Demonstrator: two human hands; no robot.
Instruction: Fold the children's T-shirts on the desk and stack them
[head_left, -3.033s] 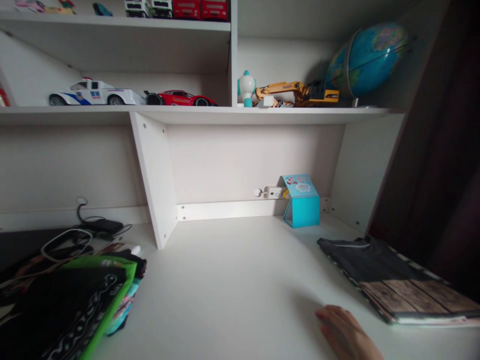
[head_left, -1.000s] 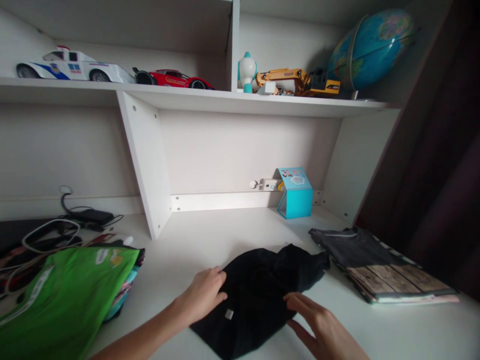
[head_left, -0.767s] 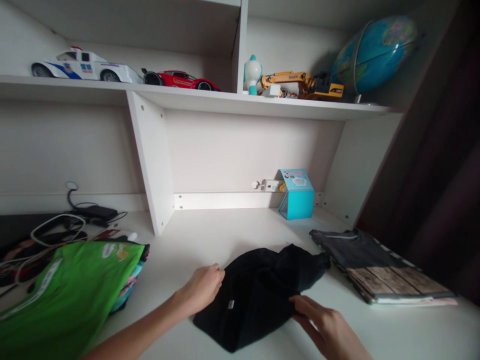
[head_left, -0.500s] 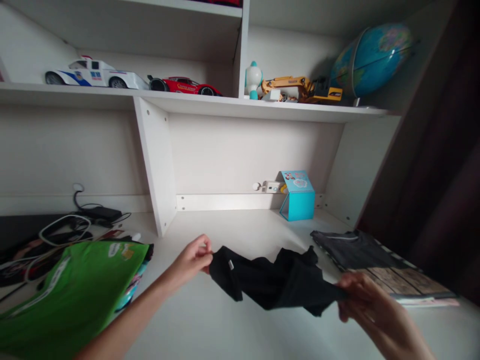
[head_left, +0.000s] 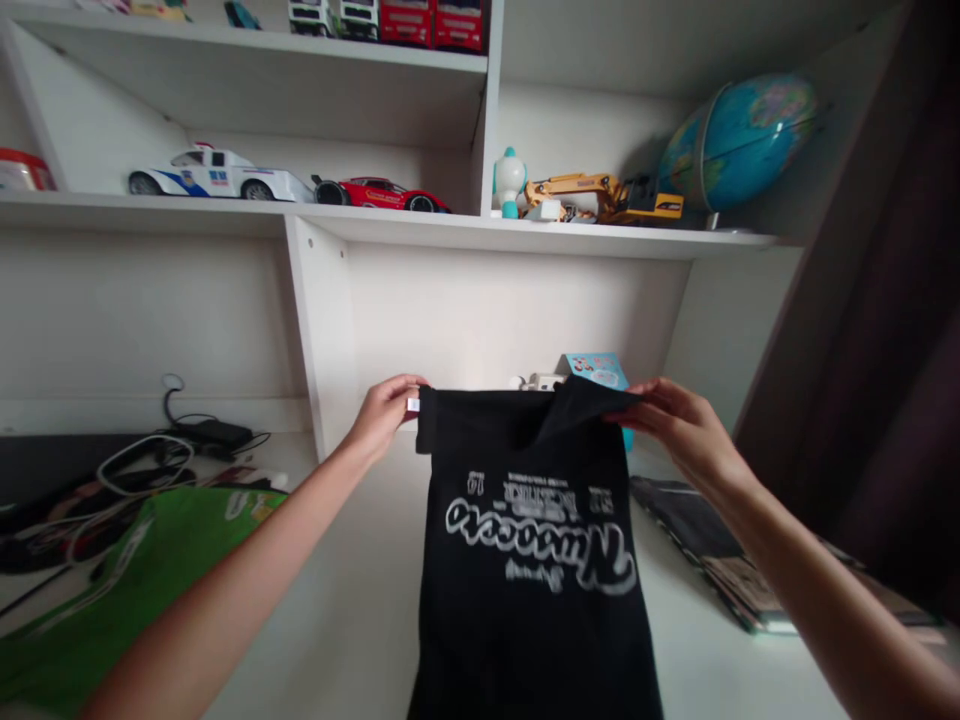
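A black T-shirt point(head_left: 525, 640) with upside-down white lettering hangs spread out between my two hands. My left hand point(head_left: 388, 410) pinches its upper left corner, where a small white tag shows. At the upper right corner, my right hand point(head_left: 671, 415) grips the cloth, which is bunched and folded over near the fingers. The shirt's lower end runs out of view at the bottom. Behind its top edge, a blue desk calendar point(head_left: 596, 368) is partly hidden.
A green shirt point(head_left: 172, 560) lies at the left beside tangled cables point(head_left: 142, 460). Folded dark clothes point(head_left: 690, 520) lie on the white desk point(head_left: 330, 620) at the right. Toy cars point(head_left: 382, 195), a toy excavator point(head_left: 600, 195) and a globe point(head_left: 757, 140) stand on the shelf above.
Both hands have risen and moved away from me with the black T-shirt. It was bunched sideways just above the desk; now it hangs open, its print showing. The view has tilted up slightly.
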